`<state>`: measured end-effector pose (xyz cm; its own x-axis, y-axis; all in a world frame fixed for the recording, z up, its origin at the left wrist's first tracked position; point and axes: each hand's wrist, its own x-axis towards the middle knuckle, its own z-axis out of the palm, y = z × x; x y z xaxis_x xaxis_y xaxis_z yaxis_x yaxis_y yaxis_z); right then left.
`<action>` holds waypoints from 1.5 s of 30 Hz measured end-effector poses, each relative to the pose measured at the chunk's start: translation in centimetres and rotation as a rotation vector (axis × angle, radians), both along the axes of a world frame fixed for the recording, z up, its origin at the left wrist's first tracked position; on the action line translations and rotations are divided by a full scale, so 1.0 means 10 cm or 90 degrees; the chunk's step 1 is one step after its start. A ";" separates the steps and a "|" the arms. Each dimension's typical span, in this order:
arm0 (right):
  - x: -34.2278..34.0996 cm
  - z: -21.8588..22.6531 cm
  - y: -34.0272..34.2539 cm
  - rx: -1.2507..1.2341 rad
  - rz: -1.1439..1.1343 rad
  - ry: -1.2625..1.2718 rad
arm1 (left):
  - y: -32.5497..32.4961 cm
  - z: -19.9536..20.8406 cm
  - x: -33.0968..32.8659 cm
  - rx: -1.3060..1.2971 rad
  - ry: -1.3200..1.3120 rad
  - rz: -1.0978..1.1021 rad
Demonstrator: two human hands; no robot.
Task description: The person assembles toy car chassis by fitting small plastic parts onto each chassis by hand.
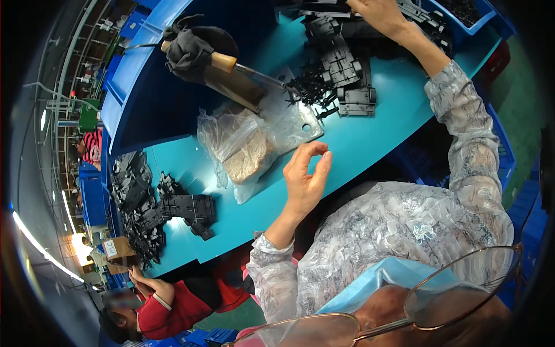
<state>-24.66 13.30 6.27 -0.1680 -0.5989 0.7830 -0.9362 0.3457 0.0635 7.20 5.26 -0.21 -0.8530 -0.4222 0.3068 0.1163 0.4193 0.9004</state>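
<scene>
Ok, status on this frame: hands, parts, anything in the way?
Left hand raised off the teal table, thumb and forefinger pinched, contents unclear. Right hand on the black plastic parts. Plastic bag and cleaver between.

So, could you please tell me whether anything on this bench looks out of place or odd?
A dark glove is draped over the wooden handle of a cleaver-like blade, which lies partly across a crumpled clear plastic bag. Otherwise nothing stands out.

A teal bench (370,144) carried two heaps of black plastic parts (341,75) (173,208), a crumpled clear bag (243,144) and a grey metal plate (300,121).
</scene>
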 end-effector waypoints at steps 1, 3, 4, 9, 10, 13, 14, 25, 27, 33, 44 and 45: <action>0.06 0.05 0.07 -0.033 -0.013 -0.091 | 0.01 -0.01 -0.01 0.013 -0.007 -0.003; 0.32 0.22 0.17 -0.114 0.038 -0.469 | 0.02 -0.04 -0.01 0.014 -0.006 -0.006; 0.34 0.18 0.23 -0.182 0.058 -0.508 | 0.04 -0.05 -0.01 0.046 -0.021 -0.016; 0.37 -0.16 0.64 -0.334 0.199 -0.764 | 0.10 -0.08 -0.07 0.171 -0.043 -0.076; 0.48 -0.16 0.69 -0.433 0.218 -0.842 | 0.12 -0.06 -0.08 0.172 -0.045 -0.076; 0.60 -0.33 0.89 -0.472 0.263 -0.917 | 0.15 0.02 -0.13 0.293 -0.055 -0.120; 0.66 -0.34 0.94 -0.429 0.306 -0.991 | 0.14 0.02 -0.15 0.343 -0.038 -0.140; 1.42 -0.53 0.57 0.169 0.399 -0.800 | 0.06 0.02 -0.03 0.656 0.246 0.161; 1.24 -0.61 0.47 0.067 0.306 -0.588 | 0.01 0.02 0.01 0.659 0.196 0.178; 1.17 -0.78 0.04 0.116 0.226 -0.137 | 0.04 0.04 0.00 0.685 0.174 0.152; 1.14 -0.82 -0.23 0.375 0.140 -0.159 | 0.06 -0.06 -0.06 0.688 0.143 0.149; 1.16 -0.83 -0.21 0.346 0.152 -0.205 | 0.06 -0.08 -0.03 0.690 0.145 0.143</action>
